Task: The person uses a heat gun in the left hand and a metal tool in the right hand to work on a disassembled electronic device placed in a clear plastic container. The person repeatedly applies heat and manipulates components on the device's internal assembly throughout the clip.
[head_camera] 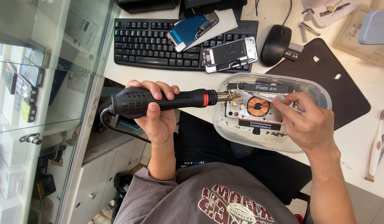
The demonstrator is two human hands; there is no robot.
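Observation:
My left hand (156, 114) grips a black hot-air gun (158, 101) with a red band; its metal nozzle points right at an opened phone back (254, 108) with a copper coil. The phone lies in a clear plastic tub (225, 124) at the table's front edge. My right hand (310, 124) holds thin metal tweezers (268, 98) whose tips touch the phone near the nozzle. The gun's black cord loops down off the table.
A black keyboard (150, 43) lies behind, with a phone screen (192, 30) and a phone frame (230, 54) on it. A black mouse (275, 43), dark mat (337, 87) and white toothbrush (376, 145) are to the right. Glass display shelves (38, 83) stand at left.

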